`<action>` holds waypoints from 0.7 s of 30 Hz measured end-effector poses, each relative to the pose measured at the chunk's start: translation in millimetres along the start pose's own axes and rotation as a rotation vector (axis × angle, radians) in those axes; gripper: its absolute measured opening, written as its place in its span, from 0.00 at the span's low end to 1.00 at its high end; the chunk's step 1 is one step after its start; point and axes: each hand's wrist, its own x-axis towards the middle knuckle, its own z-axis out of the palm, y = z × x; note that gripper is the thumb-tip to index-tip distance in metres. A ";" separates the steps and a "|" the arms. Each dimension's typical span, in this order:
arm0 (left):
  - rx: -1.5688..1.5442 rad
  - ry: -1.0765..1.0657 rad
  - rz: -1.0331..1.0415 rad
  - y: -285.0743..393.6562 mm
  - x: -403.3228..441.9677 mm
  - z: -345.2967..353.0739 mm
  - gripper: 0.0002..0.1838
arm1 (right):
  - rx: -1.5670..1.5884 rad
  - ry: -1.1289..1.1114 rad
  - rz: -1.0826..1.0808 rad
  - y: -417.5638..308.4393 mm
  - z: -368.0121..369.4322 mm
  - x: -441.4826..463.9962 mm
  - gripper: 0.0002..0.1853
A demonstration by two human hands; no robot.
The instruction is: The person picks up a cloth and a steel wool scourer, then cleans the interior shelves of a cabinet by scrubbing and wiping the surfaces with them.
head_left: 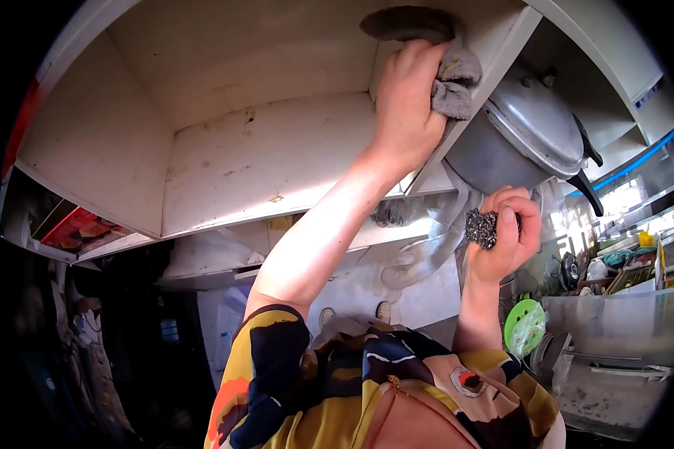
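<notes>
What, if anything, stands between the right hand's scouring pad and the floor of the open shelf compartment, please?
The left forearm crosses the view between the scouring pad and the compartment floor, probably blocking a straight path. Nothing visible separates the right hand from the pad it grips.

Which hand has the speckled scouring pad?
The right hand, fingers curled around the pad near the lidded metal pot; the left hand grips a grey cloth instead.
</notes>
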 end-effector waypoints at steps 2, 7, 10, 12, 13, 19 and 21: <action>0.162 -0.027 -0.026 -2.3 -25.4 0.4 0.25 | -0.011 0.008 -0.003 0.0 -0.1 3.8 0.06; 0.321 -0.180 -0.151 -8.2 -113.3 -8.9 0.25 | 0.018 -0.047 0.019 7.7 10.4 3.9 0.06; 0.437 -0.346 -0.183 -6.1 -108.1 -21.0 0.25 | 0.047 -0.075 0.037 9.9 30.0 4.3 0.06; 0.511 -0.408 -0.178 -13.5 -98.8 -27.9 0.20 | 0.136 -0.114 0.011 9.0 42.9 3.6 0.06; 0.540 -0.403 -0.188 -21.3 -93.9 -33.4 0.20 | 0.141 -0.136 -0.003 7.5 47.5 3.4 0.06; 1.167 -0.822 -0.404 -67.0 -66.9 -99.2 0.16 | 0.158 -0.178 0.014 6.7 57.5 -0.2 0.05; 1.264 -0.773 -0.506 -80.1 -66.7 -154.8 0.17 | 0.148 -0.160 0.076 10.6 56.7 -5.4 0.04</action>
